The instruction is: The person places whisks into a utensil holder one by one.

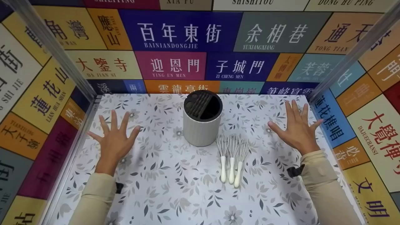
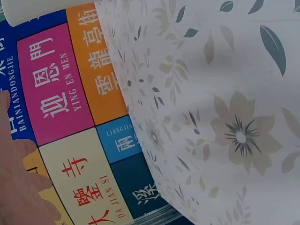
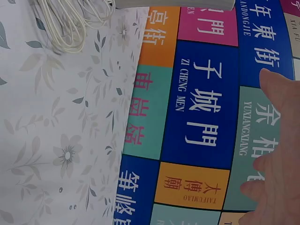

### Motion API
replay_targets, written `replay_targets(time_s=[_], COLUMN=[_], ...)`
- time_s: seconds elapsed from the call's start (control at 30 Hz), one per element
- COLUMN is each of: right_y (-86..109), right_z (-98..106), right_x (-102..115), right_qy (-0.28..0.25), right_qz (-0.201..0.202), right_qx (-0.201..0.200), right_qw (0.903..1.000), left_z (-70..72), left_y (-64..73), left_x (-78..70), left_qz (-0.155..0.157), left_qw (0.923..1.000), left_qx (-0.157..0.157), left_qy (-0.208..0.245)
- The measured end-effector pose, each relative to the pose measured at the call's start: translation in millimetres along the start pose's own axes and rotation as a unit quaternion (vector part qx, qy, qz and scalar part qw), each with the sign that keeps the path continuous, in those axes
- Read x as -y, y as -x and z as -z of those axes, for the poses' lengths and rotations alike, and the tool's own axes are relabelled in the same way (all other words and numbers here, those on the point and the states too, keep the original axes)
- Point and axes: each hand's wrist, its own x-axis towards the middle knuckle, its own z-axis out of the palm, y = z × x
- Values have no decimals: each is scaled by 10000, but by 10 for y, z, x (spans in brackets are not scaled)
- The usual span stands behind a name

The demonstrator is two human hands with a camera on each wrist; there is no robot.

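Note:
Three white-handled whisks [image 1: 232, 165] lie side by side on the table, their wire heads pointing away from me. Just behind them stands a ribbed, light grey utensil holder [image 1: 201, 131] with a dark slotted top. My left hand [image 1: 114, 139] is to the left of the holder, fingers spread, holding nothing. Over on the right, my right hand [image 1: 297, 131] is likewise spread and apart from every object. The right wrist view catches the wire loops of the whisks [image 3: 65, 23] at its upper left. Part of the left hand [image 2: 23, 183] shows at the edge of the left wrist view.
The tabletop [image 1: 175, 193] has a white covering printed with grey leaves and flowers. Colourful panels with Chinese lettering [image 1: 179, 31] enclose the back and both sides. Clear-looking corner strips [image 1: 67, 62] run up where the panels meet.

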Motion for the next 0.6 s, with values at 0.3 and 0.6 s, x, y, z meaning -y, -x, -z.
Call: replay_targets(time_s=[0.3,0.6], right_y=[73,278], right_z=[-143,-417], right_x=[39,163], right_qy=[-354,-1246], right_qz=[-57,65], right_qx=[385,759], right_qw=[9986,9893], left_z=[-88,-183], left_y=[31,-84], left_x=[-335,-976], left_qz=[105,25], left_qw=[9966,9501], left_qx=[207,361], left_qy=[795,3097])
